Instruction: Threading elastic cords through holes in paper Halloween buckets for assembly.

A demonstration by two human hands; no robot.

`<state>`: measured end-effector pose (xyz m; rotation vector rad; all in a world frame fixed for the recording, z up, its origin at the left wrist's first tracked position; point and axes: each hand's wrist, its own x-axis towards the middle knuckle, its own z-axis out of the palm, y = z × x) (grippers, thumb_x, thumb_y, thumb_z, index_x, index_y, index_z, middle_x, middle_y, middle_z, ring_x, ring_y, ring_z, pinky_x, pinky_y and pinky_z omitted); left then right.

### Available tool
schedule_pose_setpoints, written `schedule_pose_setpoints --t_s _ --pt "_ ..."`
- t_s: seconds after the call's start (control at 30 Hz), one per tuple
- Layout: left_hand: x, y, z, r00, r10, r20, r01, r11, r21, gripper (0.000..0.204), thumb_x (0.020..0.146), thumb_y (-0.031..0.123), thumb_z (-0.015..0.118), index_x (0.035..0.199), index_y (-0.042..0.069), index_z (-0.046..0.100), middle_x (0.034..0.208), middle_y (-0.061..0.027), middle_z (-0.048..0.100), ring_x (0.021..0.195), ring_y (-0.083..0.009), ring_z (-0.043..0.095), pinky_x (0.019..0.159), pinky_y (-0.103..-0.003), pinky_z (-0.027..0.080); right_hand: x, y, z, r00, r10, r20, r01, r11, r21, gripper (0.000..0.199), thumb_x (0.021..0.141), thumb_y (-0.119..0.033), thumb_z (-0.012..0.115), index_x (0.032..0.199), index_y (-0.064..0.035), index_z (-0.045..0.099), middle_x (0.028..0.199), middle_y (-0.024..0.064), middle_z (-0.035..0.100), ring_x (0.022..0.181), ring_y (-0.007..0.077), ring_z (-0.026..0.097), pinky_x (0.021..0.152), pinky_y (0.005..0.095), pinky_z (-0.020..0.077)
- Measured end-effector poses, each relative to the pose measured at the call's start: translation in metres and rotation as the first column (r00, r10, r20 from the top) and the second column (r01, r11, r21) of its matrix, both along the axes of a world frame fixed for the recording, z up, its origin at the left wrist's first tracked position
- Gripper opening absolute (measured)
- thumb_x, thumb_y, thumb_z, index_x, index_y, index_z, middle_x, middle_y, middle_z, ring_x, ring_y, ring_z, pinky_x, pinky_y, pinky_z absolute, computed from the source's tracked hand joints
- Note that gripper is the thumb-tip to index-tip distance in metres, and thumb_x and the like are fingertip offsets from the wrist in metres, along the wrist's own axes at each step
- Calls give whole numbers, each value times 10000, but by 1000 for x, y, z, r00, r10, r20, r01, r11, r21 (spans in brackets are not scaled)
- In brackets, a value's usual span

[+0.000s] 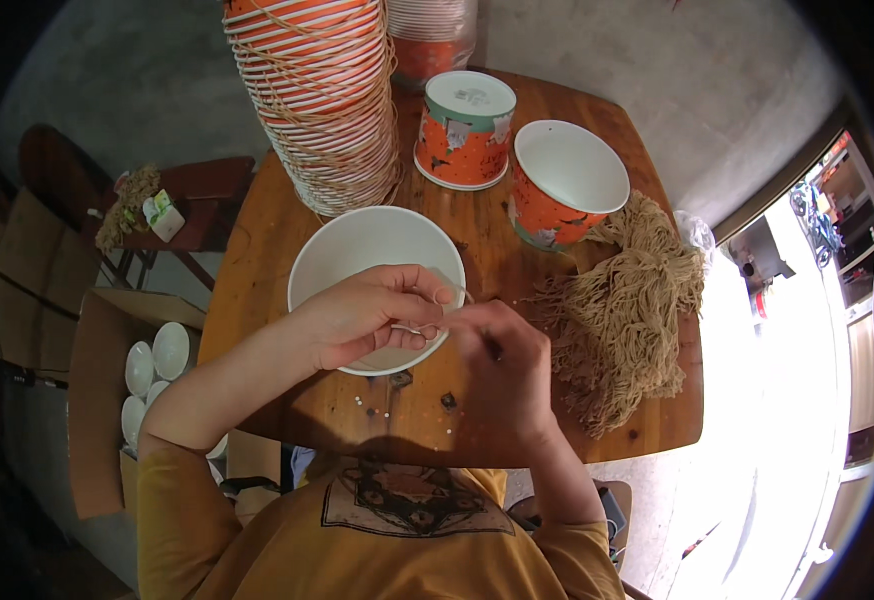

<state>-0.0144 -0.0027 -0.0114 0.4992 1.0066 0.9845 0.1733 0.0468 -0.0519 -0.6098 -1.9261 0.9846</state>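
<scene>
Both hands meet above the right rim of a white paper bucket [337, 245] whose open mouth faces up. My left hand [372, 310] is closed, its fingers curled in a pinch on a thin cord [412, 331]. Against its fingertips, my right hand [507, 365] pinches too, slightly blurred, seemingly on the same cord. The cord's path between the fingers is mostly hidden. A bundle of tan cords [647, 310] lies to the right, its loose strands spreading over the table.
Tall nested orange buckets [317, 100] with cords draped on them stand at the back left. Behind are an upside-down bucket [465, 130] and a tilted upright one [572, 170]. Small white bits [387, 414] dot the wooden table [657, 430]. A cardboard box [102, 400] holds white cups.
</scene>
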Motion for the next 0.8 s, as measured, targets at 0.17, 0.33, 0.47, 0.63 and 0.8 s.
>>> schedule_pose_setpoints --t_s 0.17,0.33,0.47,0.63,0.8 --pt "5 -5 3 982 36 -183 -14 993 116 199 870 -22 607 1043 47 535 910 -22 564 806 -107 574 755 -252 501 15 10 22 990 -51 -130 -46 759 -650 201 950 -72 579 1150 -52 570 792 2 587 683 78 533 598 236 465" --pt "9 -5 -6 876 97 -472 113 911 396 212 873 -19 596 1037 45 478 907 -20 536 818 -120 548 771 -264 479 14 23 22 997 58 46 -44 961 -272 239 883 -129 693 1096 -55 613 847 15 582 691 107 543 625 259 474" --pt "15 -8 0 715 221 -663 201 844 497 222 884 -4 578 1062 44 456 884 -14 525 823 -124 542 795 -276 465 5 20 29 964 48 260 -38 998 -42 213 809 -164 768 966 -59 669 821 47 599 656 166 585 620 288 488" --pt "13 -12 3 717 173 -675 229 857 462 255 898 -23 578 1108 49 453 914 -13 513 853 -92 525 802 -256 473 4 17 29 964 3 267 -5 1000 5 126 831 -138 736 893 -45 678 809 51 630 638 190 612 609 301 499" --pt "10 -9 -4 804 161 -573 175 856 486 256 884 -30 578 1104 32 463 901 -14 525 837 -91 532 773 -258 475 8 21 23 997 36 64 -6 912 -411 81 858 -77 676 909 -16 661 861 72 649 724 132 621 649 266 488"
